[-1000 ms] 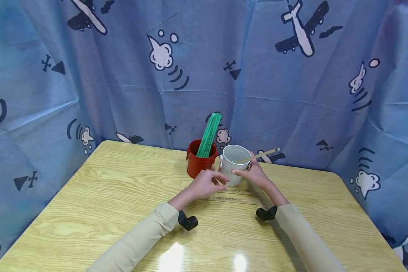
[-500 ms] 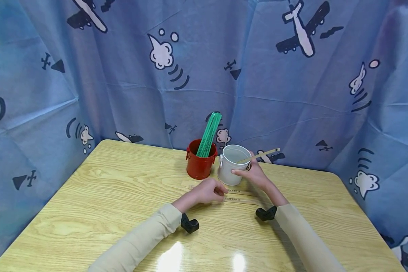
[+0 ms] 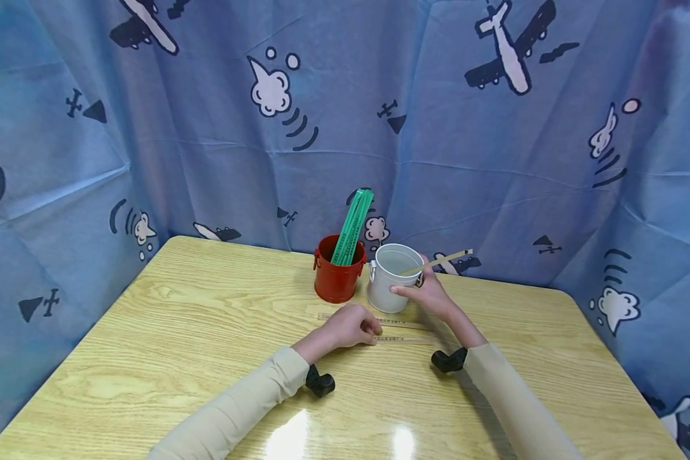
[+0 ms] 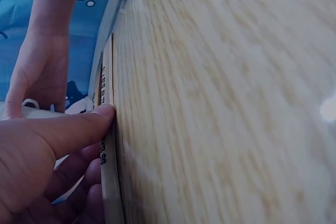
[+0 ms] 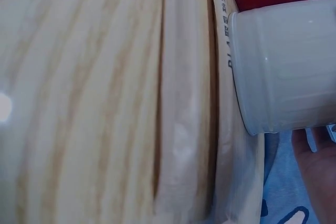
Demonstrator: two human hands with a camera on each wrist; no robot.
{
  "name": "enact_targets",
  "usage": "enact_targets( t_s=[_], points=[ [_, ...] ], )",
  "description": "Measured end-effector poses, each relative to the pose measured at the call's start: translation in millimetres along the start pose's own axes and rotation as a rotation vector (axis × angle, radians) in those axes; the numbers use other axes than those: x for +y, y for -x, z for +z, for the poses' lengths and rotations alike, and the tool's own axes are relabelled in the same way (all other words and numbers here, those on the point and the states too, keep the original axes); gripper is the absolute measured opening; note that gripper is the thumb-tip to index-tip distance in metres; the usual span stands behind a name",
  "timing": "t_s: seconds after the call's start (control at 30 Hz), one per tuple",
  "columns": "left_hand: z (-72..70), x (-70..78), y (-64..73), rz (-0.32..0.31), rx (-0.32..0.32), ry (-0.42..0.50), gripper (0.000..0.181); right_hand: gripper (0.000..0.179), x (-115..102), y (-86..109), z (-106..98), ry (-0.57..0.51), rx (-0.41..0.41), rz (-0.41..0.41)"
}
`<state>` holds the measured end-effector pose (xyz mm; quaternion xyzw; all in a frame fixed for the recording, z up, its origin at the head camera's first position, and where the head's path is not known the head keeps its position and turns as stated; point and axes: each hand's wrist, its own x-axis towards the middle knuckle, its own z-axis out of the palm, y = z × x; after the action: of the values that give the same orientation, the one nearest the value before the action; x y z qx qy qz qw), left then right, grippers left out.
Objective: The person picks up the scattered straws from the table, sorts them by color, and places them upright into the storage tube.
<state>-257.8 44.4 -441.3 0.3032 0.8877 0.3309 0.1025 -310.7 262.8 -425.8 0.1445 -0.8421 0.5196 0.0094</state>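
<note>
My left hand (image 3: 351,326) pinches the nearer of two beige wrapped chopstick packets on the table; this nearer packet (image 3: 399,340) runs between thumb and curled fingers in the left wrist view. Just beyond it lies the farther packet (image 3: 399,322), parallel to it and partly hidden by the hand. My right hand (image 3: 432,296) grips the white bucket (image 3: 388,291) from its right side, thumb in front and the other fingers behind. Another beige packet (image 3: 443,260) leans out over the bucket's right rim. Printed dark characters show on the packets (image 4: 107,161).
Left of the white bucket stands a red bucket (image 3: 335,281) with small side handles. Several green wrapped chopstick packets (image 3: 353,227) lean upright in it. The wooden table (image 3: 207,319) ends at a blue curtain (image 3: 345,115) printed with planes.
My left hand has come down from near the white bucket onto the nearer packet and closed its fingers on it. The right hand and both buckets stay in place.
</note>
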Motion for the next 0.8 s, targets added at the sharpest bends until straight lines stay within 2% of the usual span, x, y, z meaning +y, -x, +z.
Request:
enact_targets(
  t_s=[0.13,0.5,0.67,0.8],
  points=[
    [-1.9,1.5,2.7,-0.011,-0.010,-0.018,0.014,0.089,5,-1.8,0,0.002,0.006,0.002],
    [-8.8,3.8,15.9,-0.022,-0.015,-0.154,0.011,0.088,3,-0.7,-1,-0.038,-0.009,-0.035],
    [-14.6,5.8,23.3,-0.027,-0.018,-0.216,0.009,0.088,4,-1.3,-1,-0.020,-0.004,-0.018],
    [-22.8,4.4,27.7,-0.041,-0.023,-0.213,0.010,0.087,5,-2.6,-1,-0.019,-0.004,-0.017]
  ],
)
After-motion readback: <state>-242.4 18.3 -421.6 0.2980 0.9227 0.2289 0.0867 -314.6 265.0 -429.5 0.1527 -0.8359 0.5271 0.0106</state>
